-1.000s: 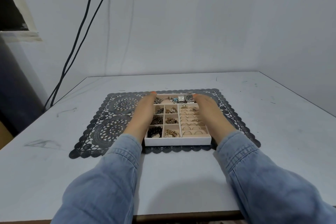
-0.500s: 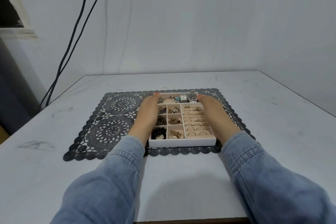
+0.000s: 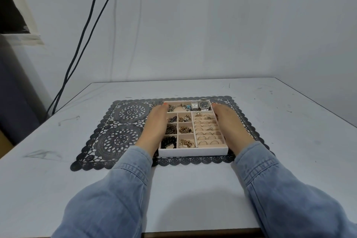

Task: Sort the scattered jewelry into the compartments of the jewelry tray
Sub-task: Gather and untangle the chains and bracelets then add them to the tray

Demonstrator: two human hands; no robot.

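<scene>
the jewelry tray (image 3: 193, 152) sits on a dark lace placemat (image 3: 119, 131) on a pale grey table (image 3: 193, 189), toward the mat's right half, its white front wall facing the person. the left hand (image 3: 154, 128) lies flat along the tray's left wall, fingers stretched out and close together, tips reaching the far left corner; the right hand (image 3: 230, 128) lies the same way along the right wall. both hands touch the tray's sides with straight, uncurled fingers; whether they press in or only rest against it cannot be told. neither hand has any piece of jewelry in it. both arms wear light blue denim sleeves (image 3: 119, 189).

inside the tray, the long far compartment holds a bangle with a blue charm (image 3: 183, 106), a square-faced watch (image 3: 194, 105) and a round dark-faced watch (image 3: 204, 105) on a metal band. below it on the left are two columns of small square compartments: dark beads (image 3: 169, 142) in the nearest left one, dark chains (image 3: 171, 129) above it, gold-toned pieces (image 3: 186, 143) in the nearest right one and more gold-toned tangles above that. the right section is a slotted ring holder with rings (image 3: 207, 133) standing in rows, several slots filled.

two black cables (image 3: 87, 31) hang down the wall behind the table's left side.
</scene>
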